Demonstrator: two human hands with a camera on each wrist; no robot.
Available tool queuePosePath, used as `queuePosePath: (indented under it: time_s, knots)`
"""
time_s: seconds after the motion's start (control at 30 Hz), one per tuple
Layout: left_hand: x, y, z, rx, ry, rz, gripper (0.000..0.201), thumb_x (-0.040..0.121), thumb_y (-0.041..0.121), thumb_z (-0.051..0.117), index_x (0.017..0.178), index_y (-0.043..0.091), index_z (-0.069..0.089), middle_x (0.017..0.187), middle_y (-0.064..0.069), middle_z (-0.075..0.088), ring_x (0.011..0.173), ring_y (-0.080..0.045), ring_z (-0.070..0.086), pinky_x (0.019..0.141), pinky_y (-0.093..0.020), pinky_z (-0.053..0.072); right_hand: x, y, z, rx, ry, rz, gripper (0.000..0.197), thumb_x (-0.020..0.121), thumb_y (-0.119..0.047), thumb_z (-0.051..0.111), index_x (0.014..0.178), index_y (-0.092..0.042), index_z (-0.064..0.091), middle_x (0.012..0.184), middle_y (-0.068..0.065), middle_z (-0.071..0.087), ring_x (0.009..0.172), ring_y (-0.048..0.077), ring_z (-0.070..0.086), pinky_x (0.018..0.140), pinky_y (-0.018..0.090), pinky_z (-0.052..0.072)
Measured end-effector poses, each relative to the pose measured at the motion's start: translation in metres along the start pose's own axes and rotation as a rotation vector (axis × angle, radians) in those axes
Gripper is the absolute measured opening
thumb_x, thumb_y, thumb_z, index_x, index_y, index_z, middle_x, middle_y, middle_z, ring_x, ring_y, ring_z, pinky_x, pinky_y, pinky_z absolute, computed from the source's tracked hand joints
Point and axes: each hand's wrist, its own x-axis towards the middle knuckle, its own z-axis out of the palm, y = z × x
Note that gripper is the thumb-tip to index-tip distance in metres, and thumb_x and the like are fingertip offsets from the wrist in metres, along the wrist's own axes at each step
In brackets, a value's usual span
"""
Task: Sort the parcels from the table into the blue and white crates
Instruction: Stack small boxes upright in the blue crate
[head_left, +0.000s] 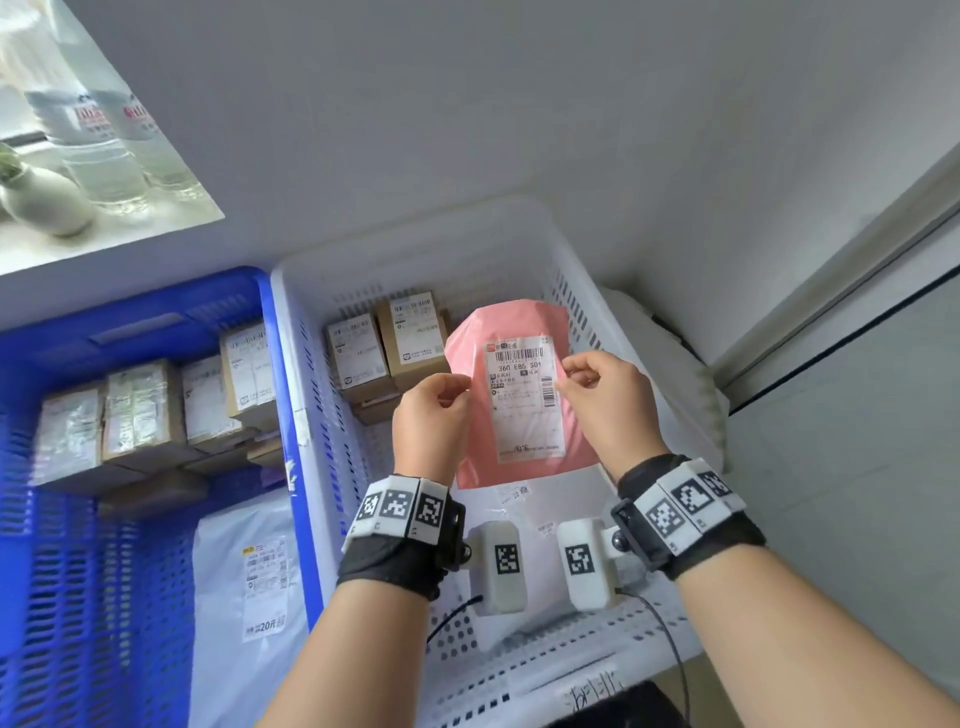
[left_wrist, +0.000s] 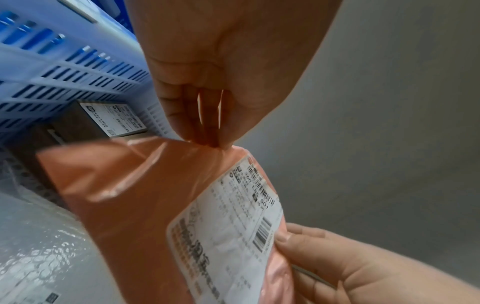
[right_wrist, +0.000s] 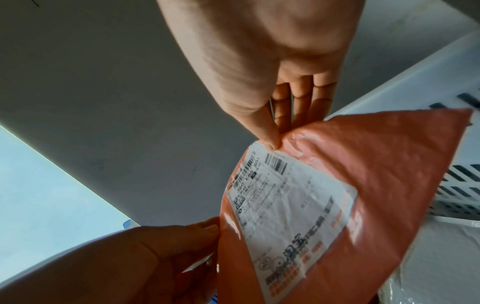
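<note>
- The pink mailer (head_left: 524, 395) is pinched at its side edges by the left hand (head_left: 431, 415) and right hand (head_left: 608, 400), fingers curled.
- It hangs long axis up-down at frame centre, directly over the white crate (head_left: 332, 291) — release is judged next.

Soft window daylight, blurred wrist views

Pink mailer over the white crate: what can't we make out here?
- Pink mailer lower edge: head view, hidden behind both wrists.
- White crate floor beneath it: head view, covered by the mailer.
- Label small print: wrist views, blurred.
- Table: outside every view.
</note>
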Motion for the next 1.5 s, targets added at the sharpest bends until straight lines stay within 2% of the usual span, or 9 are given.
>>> queuePosePath:
  time_s: [0.27, 0.37, 0.53, 0.67, 0.87, 1.0, 1.17, 1.37, 1.5]
  knots:
    - [0.066, -0.006, 0.018, 0.203, -0.103, 0.043, 0.039, 0.099, 0.01, 0.043, 0.127, 0.02, 0.067, 0.13, 0.003, 0.064, 0.117, -0.012, 0.059, 0.092, -0.018, 0.043, 0.081, 0.008, 0.035, -0.059, -0.027, 0.014, 0.009, 0.088, -0.011, 0.064, 0.09, -0.019, 0.068, 0.08, -0.009, 0.062, 0.084, 0.017, 0.061, 0.073, 0.027, 0.046]
    - [0.088, -0.012, 0.03, 0.326, -0.119, 0.046, 0.043, 0.097, 0.008, 0.04, 0.133, 0.019, 0.062, 0.132, -0.001, 0.064, 0.119, -0.017, 0.059, 0.095, -0.025, 0.044, 0.115, 0.016, 0.054, -0.092, -0.054, 0.004, 0.011, 0.089, -0.01, 0.062, 0.093, -0.016, 0.07, 0.086, -0.004, 0.066, 0.086, 0.019, 0.062, 0.074, 0.029, 0.048]
    - [0.123, -0.03, 0.046, 0.433, -0.079, 0.03, 0.038, 0.095, 0.002, 0.042, 0.125, 0.01, 0.063, 0.121, -0.01, 0.067, 0.111, -0.025, 0.063, 0.083, -0.026, 0.044, 0.161, 0.032, 0.09, -0.17, -0.082, 0.011, 0.016, 0.092, -0.007, 0.057, 0.099, -0.014, 0.069, 0.094, 0.0, 0.069, 0.084, 0.019, 0.06, 0.072, 0.027, 0.044]
    - [0.153, -0.05, 0.059, 0.492, -0.029, 0.022, 0.042, 0.098, 0.007, 0.045, 0.139, 0.013, 0.053, 0.143, -0.006, 0.053, 0.132, -0.023, 0.046, 0.109, -0.032, 0.035, 0.195, 0.046, 0.122, -0.208, -0.121, -0.002, 0.019, 0.093, -0.007, 0.054, 0.106, -0.01, 0.067, 0.103, 0.007, 0.071, 0.094, 0.026, 0.065, 0.078, 0.035, 0.051]
    - [0.196, -0.071, 0.081, 0.579, -0.068, 0.017, 0.052, 0.098, 0.005, 0.039, 0.15, 0.012, 0.036, 0.16, -0.004, 0.027, 0.148, -0.024, 0.019, 0.12, -0.036, 0.017, 0.231, 0.071, 0.16, -0.323, -0.191, -0.019, 0.022, 0.095, -0.005, 0.048, 0.108, -0.006, 0.065, 0.104, 0.01, 0.07, 0.093, 0.029, 0.065, 0.07, 0.028, 0.041]
    - [0.215, -0.085, 0.094, 0.642, -0.044, 0.064, 0.056, 0.1, 0.01, 0.037, 0.154, 0.012, 0.024, 0.163, -0.004, 0.017, 0.151, -0.024, 0.009, 0.123, -0.041, 0.009, 0.247, 0.083, 0.18, -0.339, -0.196, -0.015, 0.027, 0.094, -0.005, 0.046, 0.112, -0.008, 0.065, 0.108, 0.01, 0.069, 0.096, 0.031, 0.065, 0.077, 0.034, 0.05]
    - [0.225, -0.108, 0.105, 0.71, 0.04, 0.176, 0.061, 0.099, 0.021, 0.044, 0.154, 0.009, 0.022, 0.162, -0.008, 0.02, 0.151, -0.027, 0.012, 0.122, -0.043, 0.004, 0.26, 0.098, 0.194, -0.401, -0.204, -0.016, 0.029, 0.095, -0.004, 0.044, 0.117, -0.008, 0.062, 0.114, 0.012, 0.065, 0.099, 0.032, 0.063, 0.073, 0.029, 0.041]
    - [0.227, -0.126, 0.116, 0.715, 0.182, 0.253, 0.059, 0.092, 0.029, 0.033, 0.146, 0.005, 0.04, 0.153, -0.012, 0.039, 0.144, -0.032, 0.032, 0.118, -0.05, 0.02, 0.264, 0.115, 0.212, -0.525, -0.208, -0.041, 0.035, 0.092, 0.004, 0.042, 0.124, -0.003, 0.051, 0.12, 0.019, 0.054, 0.101, 0.038, 0.059, 0.073, 0.035, 0.039]
    - [0.228, -0.129, 0.117, 0.752, 0.181, 0.261, 0.058, 0.093, 0.028, 0.032, 0.146, 0.005, 0.039, 0.154, -0.012, 0.039, 0.144, -0.032, 0.032, 0.118, -0.05, 0.02, 0.251, 0.119, 0.222, -0.641, -0.079, -0.345, 0.054, 0.068, 0.014, 0.057, 0.119, -0.003, 0.057, 0.113, 0.02, 0.055, 0.101, 0.037, 0.053, 0.075, 0.042, 0.047]
